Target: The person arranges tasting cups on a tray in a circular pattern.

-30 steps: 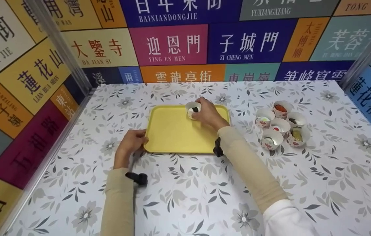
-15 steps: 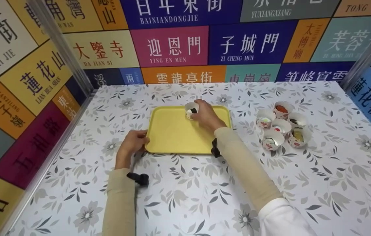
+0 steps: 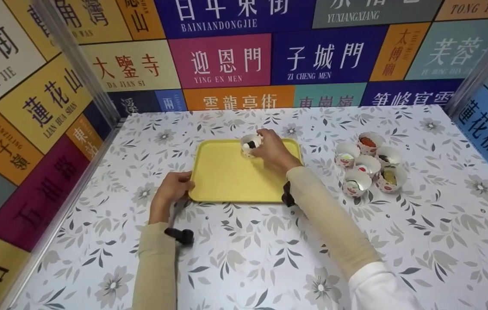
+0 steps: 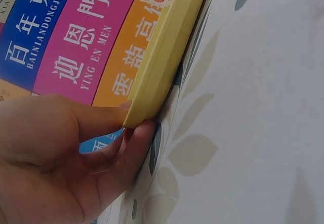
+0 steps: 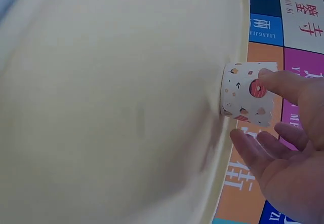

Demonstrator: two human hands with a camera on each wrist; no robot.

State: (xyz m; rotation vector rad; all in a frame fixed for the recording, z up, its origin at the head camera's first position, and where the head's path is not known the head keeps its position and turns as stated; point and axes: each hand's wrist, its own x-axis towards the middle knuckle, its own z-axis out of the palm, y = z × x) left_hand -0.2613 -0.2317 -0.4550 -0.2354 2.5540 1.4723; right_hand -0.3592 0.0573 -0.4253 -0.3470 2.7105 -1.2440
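A yellow tray (image 3: 222, 181) lies on the flowered tabletop. My left hand (image 3: 177, 186) pinches its left rim, thumb on top and fingers underneath, as the left wrist view shows up close. A patterned paper cup (image 5: 243, 95) stands upright on the tray near the far rim; the head view shows something white and black inside it. Beside the cup is my right hand (image 3: 276, 150). In the right wrist view its thumb is at the cup's side near the rim, while the loosely extended fingers (image 5: 248, 148) are spread apart from the cup.
To the tray's right stands a cluster of several similar paper cups (image 3: 366, 165) with different contents, including a red-orange one (image 3: 368, 142) and a greenish one (image 3: 389, 175). Colourful sign-printed walls (image 3: 220, 60) close off the back and sides of the table (image 3: 235, 245).
The paper cup has shifted slightly left on the tray, and the right hand's fingers have loosened from around it. The left hand keeps its grip on the tray rim.
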